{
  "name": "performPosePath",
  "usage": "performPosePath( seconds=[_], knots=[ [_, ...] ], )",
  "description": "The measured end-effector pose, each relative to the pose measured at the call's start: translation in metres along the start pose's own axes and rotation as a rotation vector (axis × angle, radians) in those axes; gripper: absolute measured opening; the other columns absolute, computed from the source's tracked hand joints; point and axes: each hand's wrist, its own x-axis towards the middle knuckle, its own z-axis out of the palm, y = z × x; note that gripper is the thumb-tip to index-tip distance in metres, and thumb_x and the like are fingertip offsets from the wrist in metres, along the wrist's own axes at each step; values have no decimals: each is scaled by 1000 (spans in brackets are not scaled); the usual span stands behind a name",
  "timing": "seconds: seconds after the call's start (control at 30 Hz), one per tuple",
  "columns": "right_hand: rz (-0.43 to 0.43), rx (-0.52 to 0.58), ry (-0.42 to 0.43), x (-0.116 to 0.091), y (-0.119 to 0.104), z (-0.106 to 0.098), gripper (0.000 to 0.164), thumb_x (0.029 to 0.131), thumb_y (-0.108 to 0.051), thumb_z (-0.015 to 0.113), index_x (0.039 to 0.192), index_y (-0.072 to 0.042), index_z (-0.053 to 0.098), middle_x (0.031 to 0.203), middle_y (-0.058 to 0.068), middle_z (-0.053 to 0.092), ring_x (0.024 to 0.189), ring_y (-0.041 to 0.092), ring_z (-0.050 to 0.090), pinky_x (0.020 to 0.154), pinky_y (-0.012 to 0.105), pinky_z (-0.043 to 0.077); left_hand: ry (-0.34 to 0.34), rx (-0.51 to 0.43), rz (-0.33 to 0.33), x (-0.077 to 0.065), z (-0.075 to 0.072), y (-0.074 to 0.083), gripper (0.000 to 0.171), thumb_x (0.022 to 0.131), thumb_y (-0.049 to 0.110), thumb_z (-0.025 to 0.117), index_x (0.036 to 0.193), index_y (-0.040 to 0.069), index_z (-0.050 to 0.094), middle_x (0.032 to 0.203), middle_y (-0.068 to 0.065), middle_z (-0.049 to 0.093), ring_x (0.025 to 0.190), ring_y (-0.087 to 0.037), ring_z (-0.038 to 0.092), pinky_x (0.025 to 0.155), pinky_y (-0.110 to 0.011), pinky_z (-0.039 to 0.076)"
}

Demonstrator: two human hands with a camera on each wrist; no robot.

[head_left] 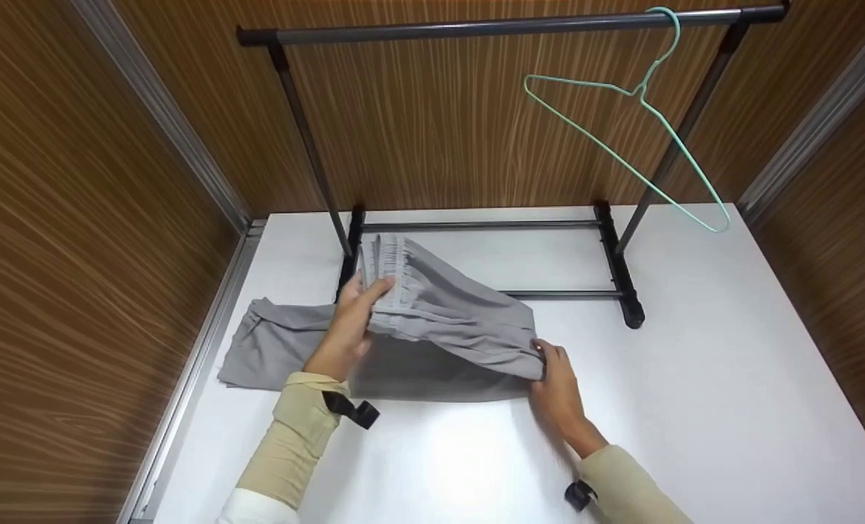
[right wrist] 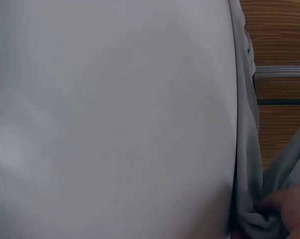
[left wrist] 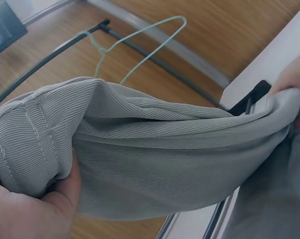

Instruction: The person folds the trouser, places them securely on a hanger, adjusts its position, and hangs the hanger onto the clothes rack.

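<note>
A pair of grey trousers (head_left: pixel 468 306) with a gathered elastic waistband (head_left: pixel 397 280) is folded over, its upper part lifted and its lower part (head_left: pixel 279 349) lying on the white table. My left hand (head_left: pixel 348 320) grips the waistband, thumb on top; the left wrist view shows the thumb (left wrist: pixel 68 186) against the ribbed cloth. At the fold on the right end, my right hand (head_left: pixel 557 382) pinches the fabric between fingers and thumb. In the right wrist view, part of that hand (right wrist: pixel 294 209) shows at the lower right corner, holding the bunched cloth.
Behind the trousers stands a dark metal clothes rack (head_left: pixel 432 30), its base (head_left: pixel 625 291) on the table (head_left: pixel 708 378). A light green hanger (head_left: pixel 592 135) hangs from the right end of its bar. Wood-grain panels (head_left: pixel 76 218) enclose the left, back and right sides.
</note>
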Motion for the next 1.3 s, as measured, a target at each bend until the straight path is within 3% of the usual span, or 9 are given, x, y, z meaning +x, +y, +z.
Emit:
performPosePath(
  seconds=[0.2,0.37,0.47,0.6,0.77,0.93,1.1,1.2,1.3],
  knots=[
    [-113,7,104,-1,-7,-7,66,59,26,51,119,-2,56,106,12,53,102,26,51,91,40,41,-24,74,-65,3,-29,23,44,91,10,55,131,3,41,98,-14,64,80,-22,66,66,-31,54],
    [-244,-58,154,-7,-14,-9,69,56,26,57,120,-1,57,107,12,54,99,27,49,85,39,43,-27,200,-133,9,-75,39,45,91,8,55,133,2,39,88,-10,66,69,-19,66,58,-29,54],
    [-336,-94,178,-7,-20,-8,67,55,23,59,117,-2,60,108,11,56,98,27,49,82,39,44,-4,243,-160,14,-107,43,47,91,7,53,135,1,36,89,-7,66,72,-17,66,61,-28,54],
    [-404,-121,149,-10,-25,-3,56,61,14,67,115,-3,61,114,11,57,104,27,52,86,39,45,42,256,-219,15,-147,41,46,93,8,50,136,3,35,90,-6,66,76,-17,66,64,-28,54],
    [-398,-127,62,-18,-28,8,42,74,2,68,115,-4,59,119,14,56,108,28,56,86,39,47,89,249,-294,11,-186,37,32,93,10,49,125,10,43,86,-5,66,74,-17,66,62,-30,54],
    [-253,66,-122,-21,-29,11,27,79,0,61,105,-9,61,125,15,50,109,27,55,77,37,51,134,341,-350,8,-214,36,34,91,13,51,124,13,44,86,-3,64,74,-17,64,64,-30,54],
    [48,430,-350,-16,-36,7,17,85,-5,59,102,-3,60,133,21,41,117,33,49,84,39,49,181,445,-368,8,-230,31,46,89,11,49,133,8,36,87,-3,62,75,-17,62,65,-32,53],
    [241,600,-400,-5,-50,0,30,90,-10,58,115,5,50,131,26,41,111,35,53,84,43,49,219,516,-342,7,-238,30,51,88,10,48,137,5,33,86,-1,61,74,-14,61,65,-30,52],
    [396,686,-406,9,-55,6,55,91,-14,59,134,6,31,126,27,45,100,33,58,79,44,51,238,653,-295,6,-245,29,54,87,10,48,138,2,32,90,-1,59,74,-11,59,65,-27,50]
  ],
)
